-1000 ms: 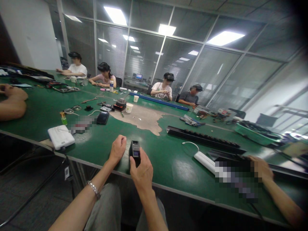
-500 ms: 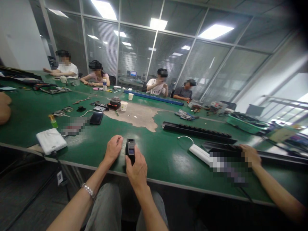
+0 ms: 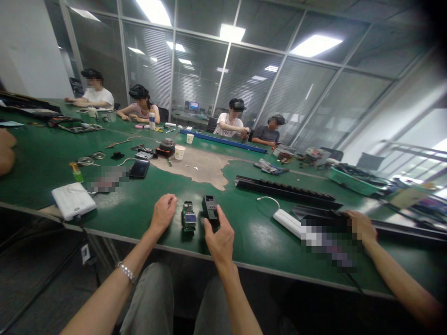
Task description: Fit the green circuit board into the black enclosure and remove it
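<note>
My right hand [image 3: 221, 237] grips a black plastic housing [image 3: 210, 208] with cut-outs in its face, thumb on one side and fingers on the other. Just left of it a green circuit board with a small screen [image 3: 189, 219] lies uncovered on the green table [image 3: 254, 223]. My left hand [image 3: 163, 212] rests on the table to the left of the board, its fingers curled closed. Whatever those fingers may hold is hidden from view.
A white power bank [image 3: 74, 201] lies at left, a black phone [image 3: 139, 168] beyond. To the right are a white hub [image 3: 288, 222], black rails [image 3: 282, 190] and a co-worker's hand [image 3: 361, 228]. A paper cup [image 3: 179, 152] stands ahead; several people sit across the table.
The black housing has come off the circuit board and moved right in my right hand, leaving the board bare on the table. My left hand has barely moved.
</note>
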`<state>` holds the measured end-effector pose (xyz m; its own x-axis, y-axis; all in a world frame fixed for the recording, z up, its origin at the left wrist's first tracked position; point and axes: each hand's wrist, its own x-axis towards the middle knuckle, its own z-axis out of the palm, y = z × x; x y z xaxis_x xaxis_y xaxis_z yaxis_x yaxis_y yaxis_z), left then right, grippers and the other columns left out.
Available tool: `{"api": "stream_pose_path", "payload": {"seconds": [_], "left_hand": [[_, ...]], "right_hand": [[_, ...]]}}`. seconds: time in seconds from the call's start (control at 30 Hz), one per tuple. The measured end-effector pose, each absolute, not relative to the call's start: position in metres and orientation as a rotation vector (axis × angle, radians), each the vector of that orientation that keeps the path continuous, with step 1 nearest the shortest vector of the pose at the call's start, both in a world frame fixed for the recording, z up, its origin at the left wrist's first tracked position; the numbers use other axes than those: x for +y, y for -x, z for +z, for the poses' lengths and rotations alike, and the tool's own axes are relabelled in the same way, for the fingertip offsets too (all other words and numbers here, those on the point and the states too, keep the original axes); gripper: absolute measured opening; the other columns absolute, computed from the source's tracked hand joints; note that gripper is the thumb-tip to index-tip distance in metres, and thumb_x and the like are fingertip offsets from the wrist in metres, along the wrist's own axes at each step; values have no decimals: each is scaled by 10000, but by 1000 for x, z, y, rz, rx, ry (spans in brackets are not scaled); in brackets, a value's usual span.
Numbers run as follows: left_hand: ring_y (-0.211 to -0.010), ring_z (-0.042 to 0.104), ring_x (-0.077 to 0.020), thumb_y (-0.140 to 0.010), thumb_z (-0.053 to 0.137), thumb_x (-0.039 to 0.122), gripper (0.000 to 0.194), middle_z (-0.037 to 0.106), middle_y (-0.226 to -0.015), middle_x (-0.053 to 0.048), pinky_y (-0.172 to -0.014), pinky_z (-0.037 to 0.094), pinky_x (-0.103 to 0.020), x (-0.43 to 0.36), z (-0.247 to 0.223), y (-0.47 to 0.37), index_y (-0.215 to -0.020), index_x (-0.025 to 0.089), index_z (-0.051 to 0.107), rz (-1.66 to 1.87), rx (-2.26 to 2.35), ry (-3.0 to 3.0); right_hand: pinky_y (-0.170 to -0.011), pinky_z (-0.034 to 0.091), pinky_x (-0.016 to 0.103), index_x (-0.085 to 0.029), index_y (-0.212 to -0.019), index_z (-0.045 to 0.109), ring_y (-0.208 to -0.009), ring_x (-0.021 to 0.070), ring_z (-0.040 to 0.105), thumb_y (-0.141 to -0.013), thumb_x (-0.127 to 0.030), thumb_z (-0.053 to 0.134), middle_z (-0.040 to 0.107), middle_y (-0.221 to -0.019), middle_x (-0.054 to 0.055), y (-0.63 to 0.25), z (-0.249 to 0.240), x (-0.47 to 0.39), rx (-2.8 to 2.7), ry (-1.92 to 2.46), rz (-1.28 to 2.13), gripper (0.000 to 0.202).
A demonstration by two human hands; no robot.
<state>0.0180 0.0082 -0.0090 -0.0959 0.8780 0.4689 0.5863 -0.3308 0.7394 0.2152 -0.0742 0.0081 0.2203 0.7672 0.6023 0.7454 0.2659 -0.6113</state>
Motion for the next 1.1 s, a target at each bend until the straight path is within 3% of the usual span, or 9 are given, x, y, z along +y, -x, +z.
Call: {"api": "stream_pose_path", "payload": {"seconds": [0.23,0.47,0.87,1.1], "left_hand": [[-816,609,-171,-901,409,371,285,664,-867,-40,-751,464,-281,6,-7,-19,-917,201,638,1419,1599,-1859],[-825,611,-168,-903,413,372,289,670,-892,-42,-744,468,-276,4,-4,-20,-929,202,646,1434,1589,-1845],[-916,609,-176,-904,421,359,281,662,-1016,-69,-798,486,-291,8,-9,-19,-965,191,638,1413,1595,-1859],[-888,603,-171,-908,414,361,283,663,-978,-58,-789,479,-289,10,-10,-19,-960,190,633,1407,1610,-1867]], "right_hand": [[-1013,428,443,-103,-1334,493,-1187,276,546,-848,-331,556,572,-1290,170,-219,-11,-75,-1556,1482,40,540],[-1075,358,457,-111,-1386,417,-1303,274,424,-846,-386,581,467,-1401,160,-224,-10,-79,-1574,1417,15,628],[-1047,394,423,-103,-1341,485,-1231,263,508,-895,-352,527,540,-1335,154,-222,-16,-79,-1631,1452,82,512],[-1022,423,394,-156,-1319,520,-1194,240,546,-885,-375,552,586,-1291,116,-207,16,-82,-1405,1453,191,488]]}}
